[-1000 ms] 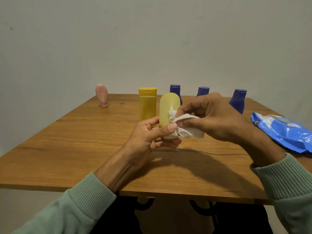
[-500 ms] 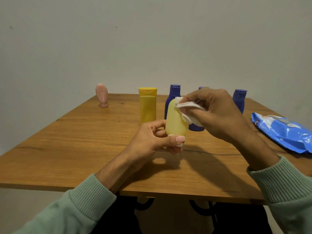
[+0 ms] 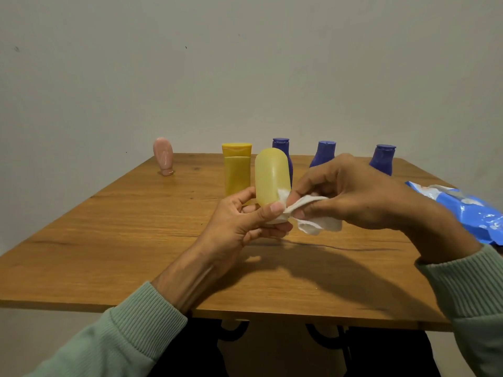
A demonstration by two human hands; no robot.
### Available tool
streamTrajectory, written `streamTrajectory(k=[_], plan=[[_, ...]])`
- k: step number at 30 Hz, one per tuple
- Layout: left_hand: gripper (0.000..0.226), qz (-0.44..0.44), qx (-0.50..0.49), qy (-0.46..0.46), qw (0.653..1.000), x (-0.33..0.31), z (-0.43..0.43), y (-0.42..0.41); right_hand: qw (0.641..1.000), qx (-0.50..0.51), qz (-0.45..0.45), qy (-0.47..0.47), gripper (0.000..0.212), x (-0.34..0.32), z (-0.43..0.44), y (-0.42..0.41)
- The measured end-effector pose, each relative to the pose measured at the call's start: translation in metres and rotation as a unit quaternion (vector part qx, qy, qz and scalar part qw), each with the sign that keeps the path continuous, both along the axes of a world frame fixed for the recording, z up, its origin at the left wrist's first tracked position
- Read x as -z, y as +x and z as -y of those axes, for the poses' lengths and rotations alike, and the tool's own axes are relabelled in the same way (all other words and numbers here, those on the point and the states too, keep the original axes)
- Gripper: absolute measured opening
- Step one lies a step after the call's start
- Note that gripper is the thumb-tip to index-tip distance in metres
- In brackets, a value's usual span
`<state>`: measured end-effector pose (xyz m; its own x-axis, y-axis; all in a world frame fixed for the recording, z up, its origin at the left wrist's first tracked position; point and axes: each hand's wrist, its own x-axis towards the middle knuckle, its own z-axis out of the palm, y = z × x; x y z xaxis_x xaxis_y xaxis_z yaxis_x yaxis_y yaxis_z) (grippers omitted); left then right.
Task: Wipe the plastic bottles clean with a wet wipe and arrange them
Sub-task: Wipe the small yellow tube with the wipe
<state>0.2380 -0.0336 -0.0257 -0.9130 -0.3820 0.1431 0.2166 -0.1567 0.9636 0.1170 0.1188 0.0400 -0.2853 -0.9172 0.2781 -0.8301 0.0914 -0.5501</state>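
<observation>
My left hand (image 3: 245,219) grips the lower end of a pale yellow bottle (image 3: 272,175), held upright above the wooden table (image 3: 109,240) with its rounded end up. My right hand (image 3: 351,194) pinches a crumpled white wet wipe (image 3: 313,219) against the bottle's lower right side. Behind stand a yellow tube bottle (image 3: 236,170), three purple bottles (image 3: 281,145) (image 3: 325,153) (image 3: 382,159) and, at the far left, a pink bottle (image 3: 163,156). The first purple bottle is partly hidden by the held one.
A blue wet-wipe pack (image 3: 462,210) lies at the table's right edge. A plain wall rises right behind the table's far edge.
My right hand has slid the wipe from the bottle's top down to its lower right side. My left hand keeps its hold on the bottle, which now sits slightly higher.
</observation>
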Motion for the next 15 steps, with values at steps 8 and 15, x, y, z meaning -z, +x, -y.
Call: streamTrajectory(k=[8, 15], plan=[[0.051, 0.008, 0.008, -0.042, 0.999, 0.000, 0.000, 0.002, 0.995, 0.032, 0.017, -0.090, 0.016, -0.001, 0.000, -0.001], [0.046, 0.038, 0.001, -0.128, 0.991, 0.000, -0.004, 0.002, 0.964, 0.133, -0.077, -0.217, 0.019, 0.010, 0.015, 0.005]])
